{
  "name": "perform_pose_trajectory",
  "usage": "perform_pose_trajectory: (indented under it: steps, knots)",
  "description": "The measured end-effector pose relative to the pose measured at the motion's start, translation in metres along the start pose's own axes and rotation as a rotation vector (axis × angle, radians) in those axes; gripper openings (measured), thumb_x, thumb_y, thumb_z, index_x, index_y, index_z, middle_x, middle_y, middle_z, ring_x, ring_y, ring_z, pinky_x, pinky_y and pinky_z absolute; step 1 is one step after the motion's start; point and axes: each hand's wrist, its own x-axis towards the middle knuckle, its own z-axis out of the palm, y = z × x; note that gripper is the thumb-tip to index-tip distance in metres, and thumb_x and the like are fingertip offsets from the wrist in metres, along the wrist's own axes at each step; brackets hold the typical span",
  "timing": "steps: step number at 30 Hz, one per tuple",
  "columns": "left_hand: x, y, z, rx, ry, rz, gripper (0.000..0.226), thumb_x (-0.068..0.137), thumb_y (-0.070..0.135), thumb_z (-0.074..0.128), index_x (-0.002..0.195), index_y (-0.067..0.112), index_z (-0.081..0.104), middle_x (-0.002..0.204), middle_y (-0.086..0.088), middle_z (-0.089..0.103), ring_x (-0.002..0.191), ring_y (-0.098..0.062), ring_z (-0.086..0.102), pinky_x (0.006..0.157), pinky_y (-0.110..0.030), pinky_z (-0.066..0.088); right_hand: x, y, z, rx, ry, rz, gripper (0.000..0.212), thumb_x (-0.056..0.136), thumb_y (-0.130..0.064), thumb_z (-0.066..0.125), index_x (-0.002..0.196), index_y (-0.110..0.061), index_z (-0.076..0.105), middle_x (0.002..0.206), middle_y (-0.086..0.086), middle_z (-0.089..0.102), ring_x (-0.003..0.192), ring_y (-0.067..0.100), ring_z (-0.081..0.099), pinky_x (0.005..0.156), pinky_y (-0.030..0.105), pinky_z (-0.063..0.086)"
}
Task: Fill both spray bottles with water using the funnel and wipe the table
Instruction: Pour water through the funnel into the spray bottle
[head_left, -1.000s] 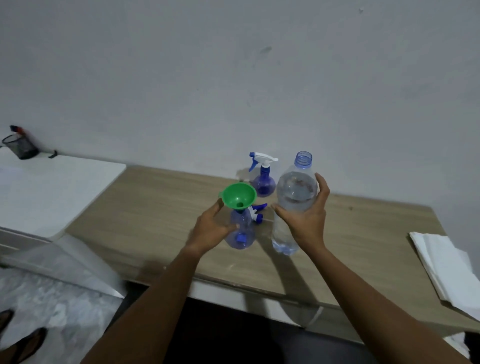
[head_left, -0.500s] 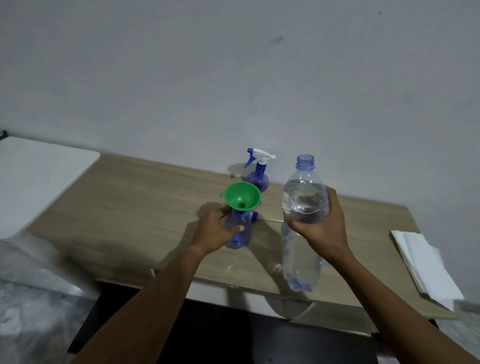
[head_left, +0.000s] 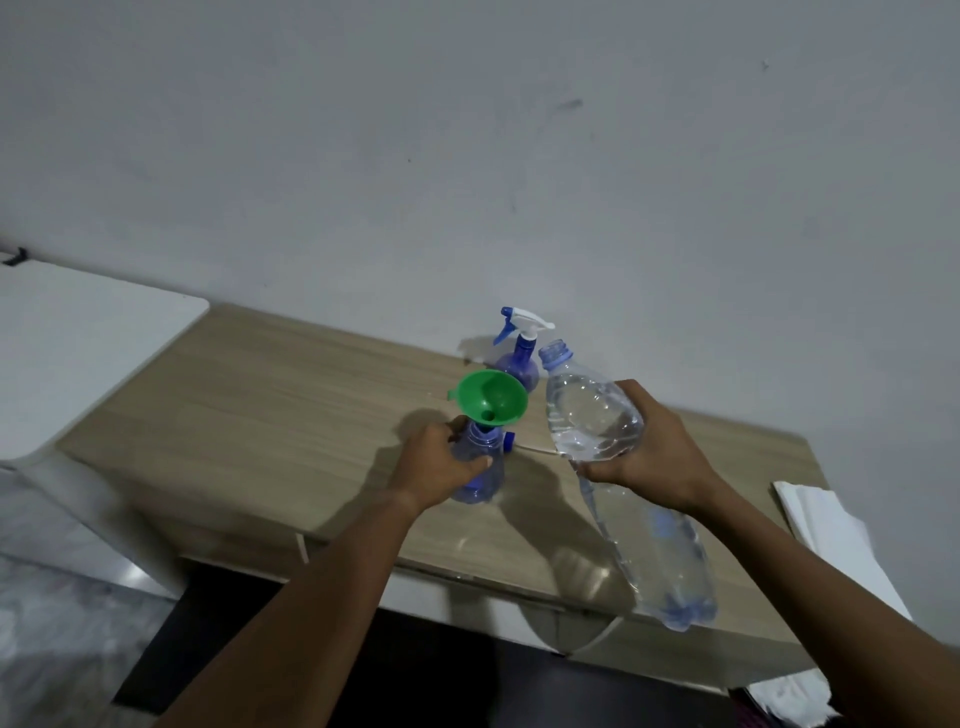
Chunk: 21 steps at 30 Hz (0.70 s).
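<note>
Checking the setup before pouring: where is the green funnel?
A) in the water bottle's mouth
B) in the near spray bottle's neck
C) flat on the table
B: the green funnel sits in the neck of the spray bottle that the left hand holds.

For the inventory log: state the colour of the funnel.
The funnel is green; the head view shows it best.
</note>
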Motion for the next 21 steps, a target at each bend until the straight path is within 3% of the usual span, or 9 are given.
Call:
perform_pose_trajectory:
  steps: [4, 9, 15, 21]
  knots:
    - [0.001, -0.001, 0.001, -0.005, -0.01, -0.014, 0.042, 0.07, 0.03, 0.082, 0.109, 0.019, 0.074, 0.098, 0.007, 0.076, 0.092, -0.005, 0.069, 0.084, -0.029, 0.057, 0.006, -0.001, 0.0, -0.084, -0.092, 0.007, 0.071, 0.05, -0.034, 0.091, 0.11, -0.045, 0.054, 0.091, -0.014, 0.072, 0.08, 0.01, 0.069, 0.072, 0.041, 0.059]
    - [0.0, 0.0, 0.002, 0.014, -0.014, -0.03, 0.038, 0.072, 0.03, 0.08, 0.108, 0.023, 0.073, 0.1, 0.006, 0.076, 0.094, -0.008, 0.069, 0.084, -0.029, 0.055, 0.011, -0.002, -0.001, -0.17, -0.159, 0.024, 0.071, 0.047, -0.038, 0.088, 0.11, -0.04, 0.055, 0.089, -0.011, 0.07, 0.079, 0.014, 0.067, 0.071, 0.041, 0.058]
    - [0.0, -0.001, 0.002, 0.021, -0.019, -0.031, 0.04, 0.073, 0.031, 0.08, 0.111, 0.021, 0.072, 0.103, 0.003, 0.075, 0.095, -0.011, 0.068, 0.088, -0.031, 0.055, 0.018, -0.009, -0.007, -0.244, -0.213, 0.029, 0.068, 0.051, -0.036, 0.09, 0.107, -0.041, 0.053, 0.088, -0.015, 0.066, 0.081, 0.015, 0.064, 0.071, 0.035, 0.055]
    - [-0.001, 0.002, 0.002, -0.029, -0.035, -0.05, 0.037, 0.077, 0.02, 0.081, 0.112, 0.018, 0.071, 0.1, 0.003, 0.073, 0.094, -0.011, 0.067, 0.085, -0.023, 0.049, 0.023, -0.011, -0.011, -0.315, -0.285, 0.051, 0.068, 0.052, -0.039, 0.091, 0.106, -0.038, 0.05, 0.087, -0.015, 0.065, 0.08, 0.014, 0.061, 0.064, 0.03, 0.048]
